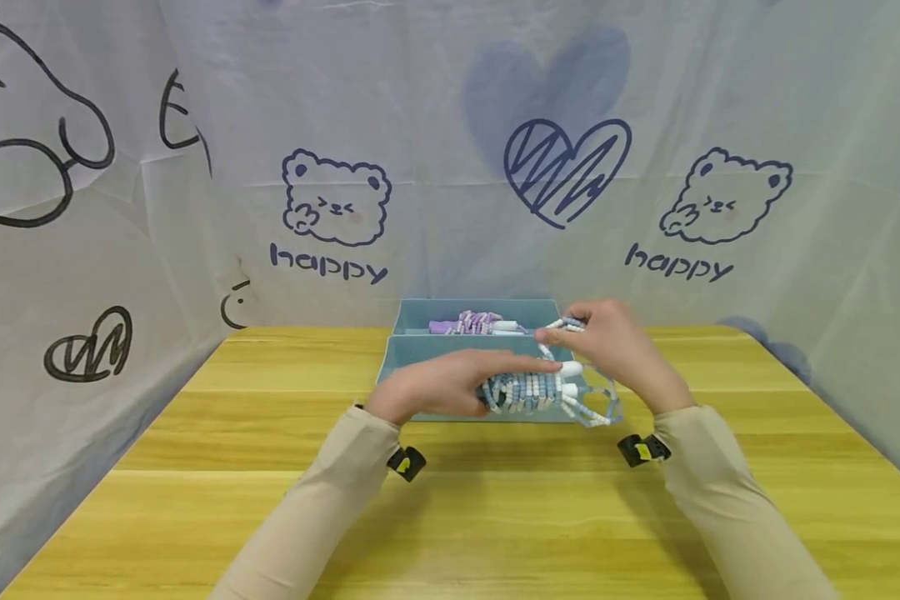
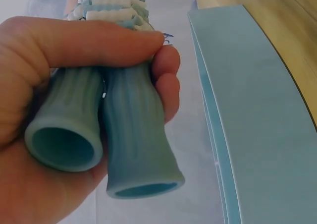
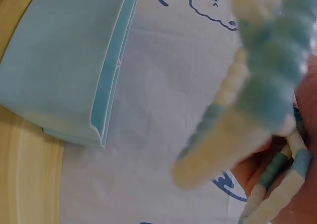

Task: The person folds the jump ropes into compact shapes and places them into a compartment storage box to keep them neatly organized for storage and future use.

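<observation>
A blue-and-white beaded jump rope (image 1: 525, 392) is bundled in coils above the front light-blue bin (image 1: 495, 415). My left hand (image 1: 450, 379) holds the bundle; in the left wrist view its thumb and fingers wrap around the two blue flared handles (image 2: 138, 130), hollow ends toward the camera. White cylindrical pieces (image 1: 570, 367) stick out of the bundle's right end. My right hand (image 1: 615, 350) pinches a loose stretch of the beaded rope at the right. Close to the right wrist camera, a blurred loop of beads (image 3: 272, 90) covers much of that hand.
Behind the front bin stands a second light-blue bin (image 1: 480, 310), with a purple-and-white beaded jump rope (image 1: 476, 323) inside. Both bins stand at the far edge of the wooden table (image 1: 540, 508). A white printed curtain (image 1: 435, 167) hangs behind and along the sides.
</observation>
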Demonstrator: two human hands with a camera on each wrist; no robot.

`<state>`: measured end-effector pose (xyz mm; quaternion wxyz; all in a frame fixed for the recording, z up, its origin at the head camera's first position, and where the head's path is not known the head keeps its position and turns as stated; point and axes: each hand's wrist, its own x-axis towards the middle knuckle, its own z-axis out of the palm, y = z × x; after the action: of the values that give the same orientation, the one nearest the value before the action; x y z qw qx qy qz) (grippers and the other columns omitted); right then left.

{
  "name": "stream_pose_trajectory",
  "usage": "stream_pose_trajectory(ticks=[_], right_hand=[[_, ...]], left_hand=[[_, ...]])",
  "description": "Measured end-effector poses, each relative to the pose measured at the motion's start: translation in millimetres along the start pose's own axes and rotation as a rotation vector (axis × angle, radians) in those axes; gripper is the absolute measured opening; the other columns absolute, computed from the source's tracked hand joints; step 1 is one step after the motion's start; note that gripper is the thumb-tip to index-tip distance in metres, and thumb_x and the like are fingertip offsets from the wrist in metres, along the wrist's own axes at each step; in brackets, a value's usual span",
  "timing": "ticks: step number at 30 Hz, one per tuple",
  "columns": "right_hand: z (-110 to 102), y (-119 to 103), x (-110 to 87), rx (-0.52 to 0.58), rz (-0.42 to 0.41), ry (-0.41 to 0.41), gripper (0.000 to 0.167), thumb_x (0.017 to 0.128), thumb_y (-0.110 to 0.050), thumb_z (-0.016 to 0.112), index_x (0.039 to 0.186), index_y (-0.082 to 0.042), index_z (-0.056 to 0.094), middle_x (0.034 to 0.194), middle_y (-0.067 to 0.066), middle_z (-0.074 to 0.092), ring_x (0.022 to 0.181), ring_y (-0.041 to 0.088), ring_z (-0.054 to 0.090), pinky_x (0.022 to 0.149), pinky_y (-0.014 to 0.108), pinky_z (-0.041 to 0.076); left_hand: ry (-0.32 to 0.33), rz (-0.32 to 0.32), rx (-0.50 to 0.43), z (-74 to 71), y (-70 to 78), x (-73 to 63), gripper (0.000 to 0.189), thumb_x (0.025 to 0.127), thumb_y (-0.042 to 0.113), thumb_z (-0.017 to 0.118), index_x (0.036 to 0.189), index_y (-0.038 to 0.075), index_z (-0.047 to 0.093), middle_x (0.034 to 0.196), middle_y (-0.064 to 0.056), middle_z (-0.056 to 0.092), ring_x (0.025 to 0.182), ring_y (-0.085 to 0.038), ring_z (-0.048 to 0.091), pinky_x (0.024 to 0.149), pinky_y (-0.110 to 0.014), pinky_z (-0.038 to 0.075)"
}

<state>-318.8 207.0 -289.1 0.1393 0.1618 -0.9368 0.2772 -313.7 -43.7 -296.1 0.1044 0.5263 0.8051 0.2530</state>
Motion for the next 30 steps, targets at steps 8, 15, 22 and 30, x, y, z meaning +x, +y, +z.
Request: stream_pose_trajectory(ticks=[8,15,22,30], right_hand=[[-3.7,18.4,1.5,0.26,-0.097,-0.091,0.03,0.093,-0.042,0.066,0.112,-0.018,0.066,0.088,0.009,0.063,0.068,0.023,0.051,0.063,0.037,0.047],[-11.8,40.6,0.5,0.561,-0.036,-0.167,0.031,0.095,-0.026,0.067,0.119,-0.007,0.06,0.105,0.015,0.067,0.074,0.028,0.063,0.063,0.035,0.055],[-14.5,40.8,0.9,0.571,0.043,-0.254,0.027,0.092,-0.026,0.071,0.102,-0.002,0.062,0.077,0.017,0.063,0.055,0.024,0.059,0.048,0.031,0.05],[-20.3,50.7,1.5,0.818,-0.024,-0.287,0.011,0.096,-0.004,0.06,0.107,-0.005,0.062,0.092,0.013,0.068,0.069,0.019,0.059,0.06,0.028,0.052]], left_hand=[[0.023,0.065,0.007,-3.2,1.2,-0.9,0.102,0.073,-0.026,0.052,0.153,0.035,0.034,0.154,0.02,0.031,0.126,-0.006,0.04,0.076,-0.026,0.048],[0.148,-0.006,-0.124,-14.0,-8.4,-12.2,0.104,0.076,-0.02,0.065,0.15,0.047,0.034,0.153,0.015,0.033,0.124,-0.017,0.046,0.076,-0.032,0.053],[0.242,-0.079,-0.268,-16.8,-14.9,-14.7,0.103,0.077,-0.017,0.069,0.145,0.054,0.036,0.147,0.004,0.039,0.104,-0.028,0.053,0.076,-0.038,0.055],[0.317,-0.115,-0.5,-20.3,-25.6,-18.1,0.101,0.075,-0.02,0.065,0.146,0.049,0.039,0.141,-0.005,0.039,0.097,-0.035,0.057,0.072,-0.048,0.055]])
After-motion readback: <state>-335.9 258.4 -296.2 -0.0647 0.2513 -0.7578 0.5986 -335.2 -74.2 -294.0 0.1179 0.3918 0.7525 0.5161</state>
